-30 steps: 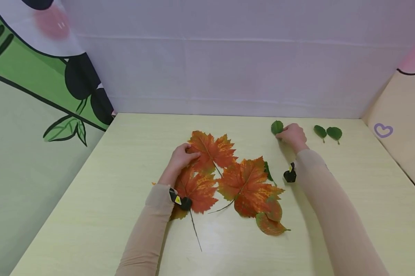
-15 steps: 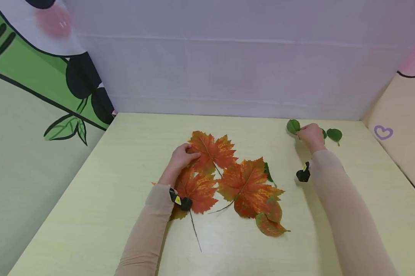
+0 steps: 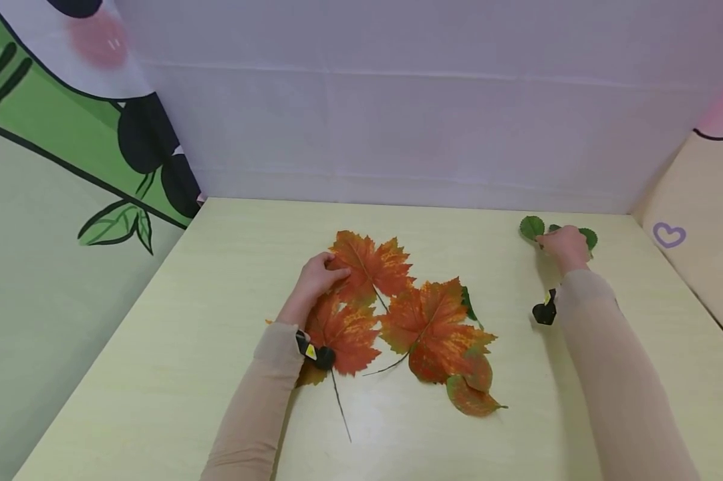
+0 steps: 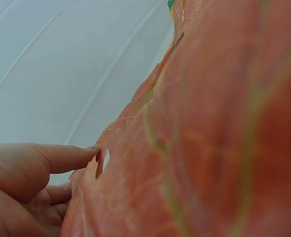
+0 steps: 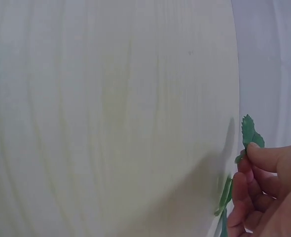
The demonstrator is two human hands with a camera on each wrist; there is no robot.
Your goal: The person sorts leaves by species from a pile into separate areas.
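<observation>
My left hand pinches the edge of an orange leaf, an artificial maple-like one. In the left wrist view, the thumb lies against the orange surface, which fills much of that picture. Between thumb and fingers of my right hand is a small green leaf, held at its stem end near the table's back right. The right wrist view shows this toothed green leaf standing above the thumb tip. Two other green leaves lie behind the right hand, partly hidden; the right-hand one shows at its edge.
Two more big orange leaves, a left one and a right one, overlap mid-table. By the right one lie a reddish-green round leaf and a dark green leaf. A pale cloth rises along the table's back edge.
My right hand has carried the small green leaf rightward along the back of the table, coming over the two other green leaves. The left hand has stayed at the orange leaf.
</observation>
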